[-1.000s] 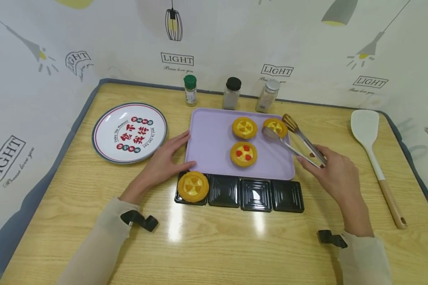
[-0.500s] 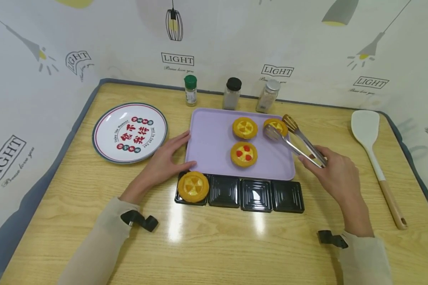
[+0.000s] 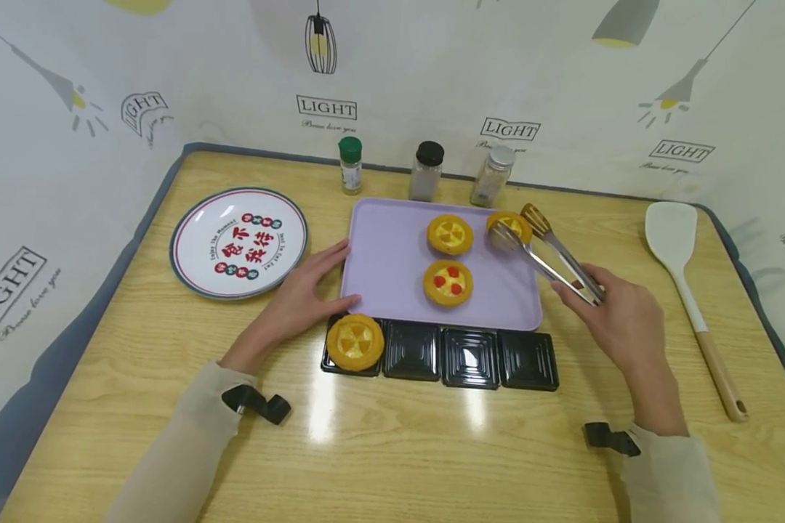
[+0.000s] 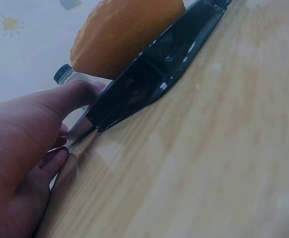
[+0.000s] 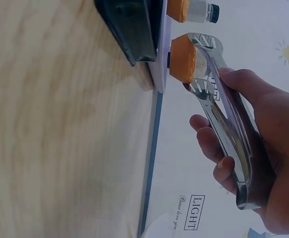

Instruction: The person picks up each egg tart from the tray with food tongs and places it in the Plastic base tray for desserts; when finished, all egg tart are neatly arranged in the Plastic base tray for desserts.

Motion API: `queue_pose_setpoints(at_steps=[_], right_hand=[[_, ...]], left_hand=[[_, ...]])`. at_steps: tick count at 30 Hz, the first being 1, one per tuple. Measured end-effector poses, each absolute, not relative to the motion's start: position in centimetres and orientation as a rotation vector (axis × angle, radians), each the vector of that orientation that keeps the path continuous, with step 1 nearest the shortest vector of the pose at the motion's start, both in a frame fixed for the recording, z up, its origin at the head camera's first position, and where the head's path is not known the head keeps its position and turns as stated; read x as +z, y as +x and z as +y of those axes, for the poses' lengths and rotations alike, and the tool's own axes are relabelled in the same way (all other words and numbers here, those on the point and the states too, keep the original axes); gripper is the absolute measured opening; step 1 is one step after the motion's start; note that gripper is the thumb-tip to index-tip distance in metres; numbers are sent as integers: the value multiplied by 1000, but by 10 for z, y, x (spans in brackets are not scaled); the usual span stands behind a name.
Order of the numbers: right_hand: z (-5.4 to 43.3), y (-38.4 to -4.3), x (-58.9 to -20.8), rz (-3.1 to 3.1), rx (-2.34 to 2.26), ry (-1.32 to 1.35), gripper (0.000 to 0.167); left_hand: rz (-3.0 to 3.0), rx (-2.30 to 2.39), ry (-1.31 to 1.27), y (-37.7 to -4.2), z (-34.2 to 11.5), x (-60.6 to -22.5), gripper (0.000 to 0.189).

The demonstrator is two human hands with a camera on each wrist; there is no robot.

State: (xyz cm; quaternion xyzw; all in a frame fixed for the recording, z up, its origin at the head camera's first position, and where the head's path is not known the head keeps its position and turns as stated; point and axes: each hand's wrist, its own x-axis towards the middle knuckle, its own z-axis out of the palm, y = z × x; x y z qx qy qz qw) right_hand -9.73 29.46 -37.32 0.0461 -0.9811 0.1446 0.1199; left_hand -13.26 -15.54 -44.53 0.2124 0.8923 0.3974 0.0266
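Note:
On a lilac tray [image 3: 392, 254] sit three tarts: a yellow-topped one [image 3: 450, 234], one with red pieces [image 3: 448, 283], and another yellow-topped tart [image 3: 515, 221] at the back right corner. My right hand [image 3: 624, 316] grips metal tongs [image 3: 572, 265] whose spread heads stand on either side of that corner tart; the right wrist view shows the tart's side [image 5: 182, 58] between them. My left hand [image 3: 304, 298] holds the tray's front left corner, thumb at the front and fingers along the left edge. Just before it, a fourth tart [image 3: 355, 341] rests on a black square dish [image 3: 371, 370].
More black dishes [image 3: 411, 351] line the tray's front edge. A round plate [image 3: 192, 265] with red lettering lies left, a white spatula [image 3: 680, 254] with a wooden handle right. Three seasoning bottles [image 3: 425, 174] stand behind the tray, near the wall.
The tongs and my right hand have shifted slightly right, and the corner tart shows a little further right too. My left hand stays at the tray corner.

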Motion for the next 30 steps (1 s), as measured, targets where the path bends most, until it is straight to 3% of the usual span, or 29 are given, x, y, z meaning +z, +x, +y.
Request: queue_pose_setpoints(at_steps=[13, 19, 30], right_hand=[[288, -88, -352, -2728, 721, 238, 49], [279, -77, -339, -2721, 915, 435, 41], [267, -66, -332, -2787, 1180, 825, 52]], left_hand=[[2754, 1226, 658, -132, -155, -443, 84], [2756, 1230, 676, -133, -155, -443, 84], [2751, 1227, 663, -133, -155, -443, 84]])
